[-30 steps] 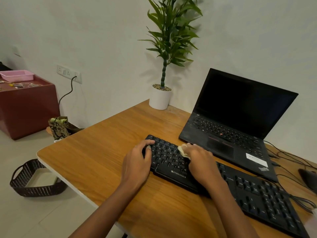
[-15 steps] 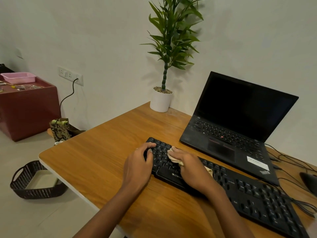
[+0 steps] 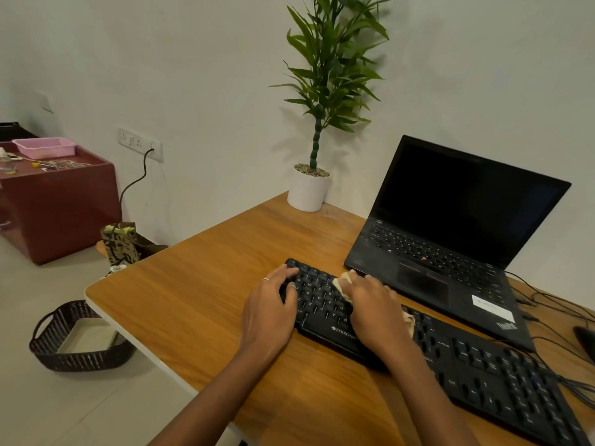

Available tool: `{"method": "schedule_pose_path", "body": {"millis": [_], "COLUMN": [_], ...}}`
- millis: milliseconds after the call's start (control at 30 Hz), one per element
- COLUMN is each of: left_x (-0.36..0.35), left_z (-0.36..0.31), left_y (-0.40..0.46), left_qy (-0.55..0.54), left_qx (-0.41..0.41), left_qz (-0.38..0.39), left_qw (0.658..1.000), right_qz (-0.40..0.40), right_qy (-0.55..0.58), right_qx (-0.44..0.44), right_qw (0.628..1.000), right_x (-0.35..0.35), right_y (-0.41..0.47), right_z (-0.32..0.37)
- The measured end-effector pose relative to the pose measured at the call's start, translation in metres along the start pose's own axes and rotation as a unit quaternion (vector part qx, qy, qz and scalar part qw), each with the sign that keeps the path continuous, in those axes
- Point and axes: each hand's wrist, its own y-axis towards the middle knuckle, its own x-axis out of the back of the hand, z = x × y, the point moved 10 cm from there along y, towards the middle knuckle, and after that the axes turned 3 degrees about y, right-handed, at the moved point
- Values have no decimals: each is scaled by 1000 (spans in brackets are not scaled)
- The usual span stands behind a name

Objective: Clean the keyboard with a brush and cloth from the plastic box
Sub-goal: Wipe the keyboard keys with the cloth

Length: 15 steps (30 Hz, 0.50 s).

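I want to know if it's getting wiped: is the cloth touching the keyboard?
Touching. The head view shows the right hand pressing the cloth flat onto the keyboard keys.

Both forearms reach forward, bare to the frame's lower edge, wrists straight and palms turned down. The left hand (image 3: 269, 312) lies flat with fingers spread and lightly bent, thumb angled inward toward the other hand and a thin ring on one finger. The right hand (image 3: 376, 309) presses down just beside it, fingers extended and close together, a pale cloth (image 3: 342, 282) showing beneath its fingertips.
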Motion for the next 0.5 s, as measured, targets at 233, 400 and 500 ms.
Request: {"method": "schedule_pose_path", "body": {"millis": [233, 400, 500], "left_x": [0, -1, -1], "left_z": [3, 4, 4], "left_y": [0, -1, -2], "left_qy": [-16, -39, -47], "left_qx": [5, 11, 13], "left_qz": [-4, -7, -8], "left_qw": [1000, 999, 999], "right_qz": [-16, 102, 10], "right_qy": [-9, 153, 35], "right_qx": [1, 69, -2], "right_qw": [1000, 980, 999], "right_x": [3, -24, -1], "right_y": [6, 8, 14], "right_z": [2, 30, 7]}}
